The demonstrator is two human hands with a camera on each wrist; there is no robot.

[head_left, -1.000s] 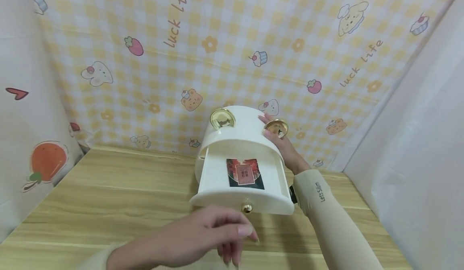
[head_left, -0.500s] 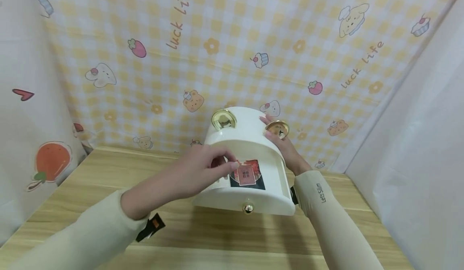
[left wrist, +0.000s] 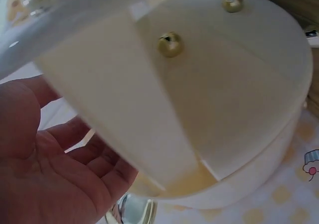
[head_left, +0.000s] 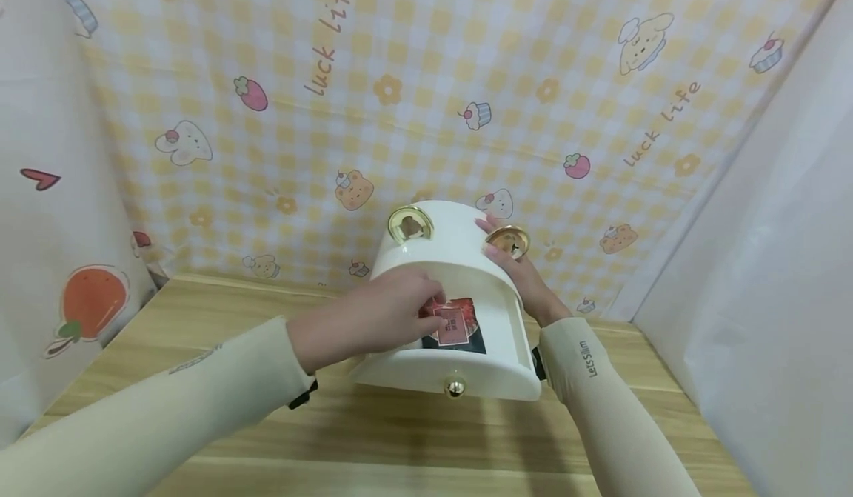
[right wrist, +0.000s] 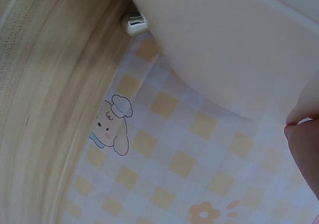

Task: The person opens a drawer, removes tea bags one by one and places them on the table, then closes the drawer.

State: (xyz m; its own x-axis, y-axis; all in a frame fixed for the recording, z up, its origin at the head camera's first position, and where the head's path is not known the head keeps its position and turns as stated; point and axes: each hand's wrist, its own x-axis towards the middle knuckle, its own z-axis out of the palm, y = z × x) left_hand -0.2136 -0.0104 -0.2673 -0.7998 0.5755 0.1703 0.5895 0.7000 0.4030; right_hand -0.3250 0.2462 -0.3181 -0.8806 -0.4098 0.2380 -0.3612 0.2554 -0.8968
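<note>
A white rounded drawer box (head_left: 460, 238) with gold ears stands against the back cloth. Its upper drawer (head_left: 503, 334) is pulled out, and a red and black printed sachet (head_left: 463, 323) lies flat inside. My left hand (head_left: 386, 308) reaches over the drawer's left side, thumb and fingertips at the sachet, a gap showing between them. In the left wrist view this hand (left wrist: 65, 159) is beside the drawer wall, fingers slightly bent. My right hand (head_left: 526, 278) rests on the box's right side, thumb and fingers on either side of the right gold ear (head_left: 509, 242).
A gold knob (head_left: 455, 387) sits on the pulled-out drawer's front. In the left wrist view, a lower drawer front (left wrist: 259, 50) is flush with the box. The wooden tabletop (head_left: 246, 438) extends in front; patterned cloth (head_left: 286, 149) hangs behind, white sheeting (head_left: 766, 260) at right.
My left hand has come up from below the drawer front, over the drawer and down to the sachet. The sachet has stayed in place. My right hand has remained on the box.
</note>
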